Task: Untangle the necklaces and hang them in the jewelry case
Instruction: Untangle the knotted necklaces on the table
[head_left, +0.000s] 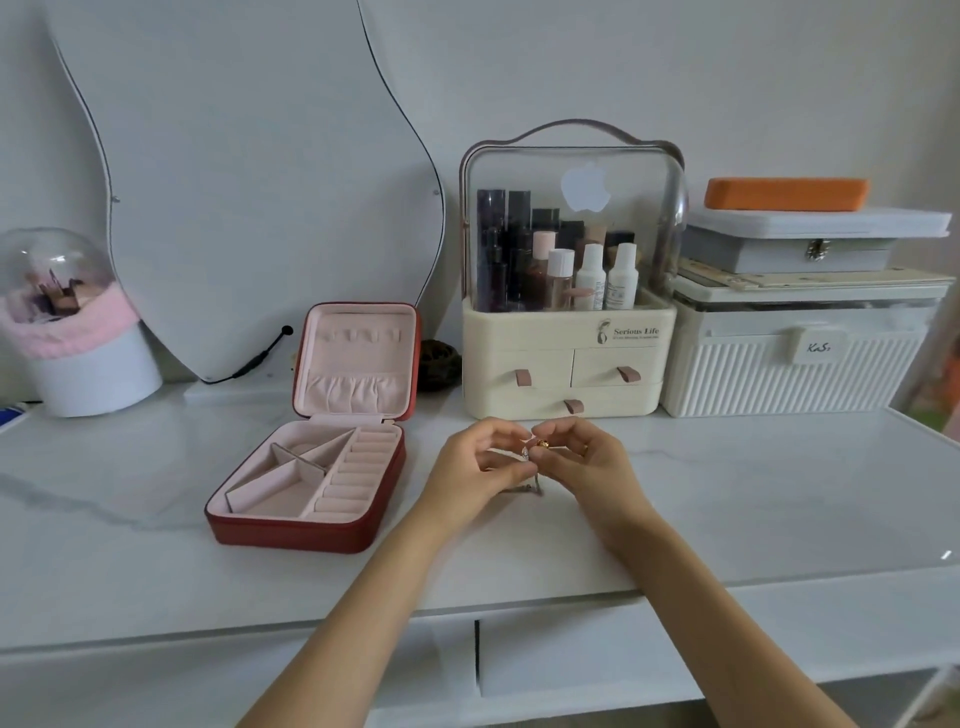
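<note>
Both hands meet just above the white marble-look bench (156, 499), the left hand (470, 467) and right hand (587, 462) each pinching the necklaces (532, 452) with curled fingers: a small tangle of thin silvery chain with a gold bead. Left of them, the red jewelry case (311, 525) lies open, its pink lining soft and divided into compartments.

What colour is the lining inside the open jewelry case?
Pale pink lining, seen in the head view.
</note>
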